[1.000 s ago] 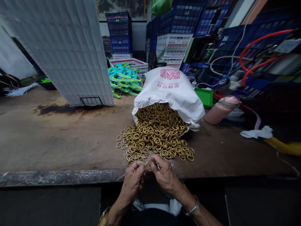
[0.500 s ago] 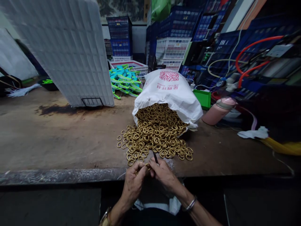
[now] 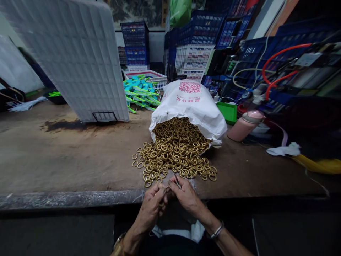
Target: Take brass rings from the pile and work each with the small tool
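My left hand (image 3: 153, 203) is closed in a pinch on a brass-coloured ring (image 3: 161, 204), mostly hidden by the fingers. Close beside it, my right hand (image 3: 183, 195) grips a slim dark blade (image 3: 176, 179) whose tip points up and away from me; its handle is covered by my fingers. The fingertips of both hands come together over the table's front edge. Just beyond them lies a heap of brass-coloured rings (image 3: 177, 156), spilling from the mouth of a white woven sack (image 3: 193, 103) with red print.
A tall white ribbed panel (image 3: 80, 60) stands on the wooden table (image 3: 66, 156) at left. Behind are turquoise-and-green plastic parts (image 3: 141, 93) and stacked crates (image 3: 195, 55). A pink bottle (image 3: 245, 126), a green tray (image 3: 227, 112) and red hoses (image 3: 269, 67) are at right.
My left hand has turned slightly, and the ring in it sits lower behind the fingers. In my right hand the blade has tilted and shows more side-on. The heap looks unchanged.
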The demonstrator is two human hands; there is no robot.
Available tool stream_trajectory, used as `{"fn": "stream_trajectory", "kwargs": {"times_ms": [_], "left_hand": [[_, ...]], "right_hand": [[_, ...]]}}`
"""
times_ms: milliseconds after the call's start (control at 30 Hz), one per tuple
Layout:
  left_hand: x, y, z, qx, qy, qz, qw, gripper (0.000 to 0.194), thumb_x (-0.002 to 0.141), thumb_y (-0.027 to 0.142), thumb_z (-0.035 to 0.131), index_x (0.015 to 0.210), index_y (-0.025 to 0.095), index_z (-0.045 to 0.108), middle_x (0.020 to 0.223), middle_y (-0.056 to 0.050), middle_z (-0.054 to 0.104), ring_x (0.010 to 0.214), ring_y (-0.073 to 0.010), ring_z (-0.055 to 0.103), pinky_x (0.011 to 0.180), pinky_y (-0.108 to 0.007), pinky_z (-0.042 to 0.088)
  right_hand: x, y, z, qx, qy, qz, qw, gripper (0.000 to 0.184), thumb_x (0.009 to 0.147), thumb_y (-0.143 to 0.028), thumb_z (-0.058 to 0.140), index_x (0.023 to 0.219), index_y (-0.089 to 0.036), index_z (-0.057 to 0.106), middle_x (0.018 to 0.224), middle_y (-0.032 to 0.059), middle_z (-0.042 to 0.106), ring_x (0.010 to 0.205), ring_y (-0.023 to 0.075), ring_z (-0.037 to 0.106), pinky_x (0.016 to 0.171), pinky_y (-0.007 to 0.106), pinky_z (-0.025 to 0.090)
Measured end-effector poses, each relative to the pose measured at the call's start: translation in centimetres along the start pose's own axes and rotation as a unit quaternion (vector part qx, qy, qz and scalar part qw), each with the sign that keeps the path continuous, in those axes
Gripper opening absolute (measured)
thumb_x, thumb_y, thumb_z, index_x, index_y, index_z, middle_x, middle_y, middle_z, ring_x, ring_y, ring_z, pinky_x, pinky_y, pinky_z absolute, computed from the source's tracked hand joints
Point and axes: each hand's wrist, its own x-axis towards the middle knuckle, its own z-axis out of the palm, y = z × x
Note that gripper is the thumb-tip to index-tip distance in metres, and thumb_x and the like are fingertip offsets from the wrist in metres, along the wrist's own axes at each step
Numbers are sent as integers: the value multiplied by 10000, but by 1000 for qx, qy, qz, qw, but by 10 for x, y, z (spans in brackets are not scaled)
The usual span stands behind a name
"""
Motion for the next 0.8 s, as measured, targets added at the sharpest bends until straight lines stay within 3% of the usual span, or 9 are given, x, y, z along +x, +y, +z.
{"fn": "stream_trajectory", "kwargs": {"times_ms": [133, 233, 367, 533, 800], "left_hand": [[0, 1, 1, -14, 4, 6, 1000, 353, 721, 504, 540, 647, 176, 434, 482, 83, 397, 338, -19, 288, 328, -138, 195], [0, 4, 2, 7, 13, 28, 1000, 361, 729, 521, 520, 655, 178, 434, 482, 84, 392, 340, -23, 300, 331, -139, 205], [-1, 8, 5, 42, 42, 38, 998, 348, 732, 515, 519, 688, 177, 445, 498, 81, 407, 349, -24, 311, 339, -139, 218], [-1, 8, 7, 59, 36, 53, 996, 350, 717, 492, 545, 641, 174, 422, 502, 77, 399, 375, -25, 315, 366, -144, 243], [-13, 2, 4, 79, 20, 27, 996, 323, 736, 473, 528, 657, 177, 428, 487, 76, 429, 346, -22, 311, 344, -141, 236]], "right_hand": [[0, 3, -2, -14, 8, -4, 1000, 233, 802, -326, 388, 634, -180, 455, 542, -48, 418, 512, 85, 382, 506, 200, 327], [-3, 3, -4, -99, 32, -17, 994, 213, 804, -291, 372, 624, -193, 429, 546, -41, 423, 519, 96, 391, 512, 210, 316], [-10, 2, -3, -239, 3, -38, 970, 113, 745, -156, 390, 712, -204, 487, 609, -16, 521, 560, 117, 457, 543, 226, 301], [-16, -4, -1, -332, -45, -27, 942, 309, 609, -30, 383, 824, -210, 513, 681, 4, 602, 623, 142, 533, 566, 234, 284], [-11, 9, -4, -454, -54, 9, 889, 313, 641, -37, 371, 865, -185, 532, 664, 39, 622, 567, 163, 535, 523, 257, 241]]}}
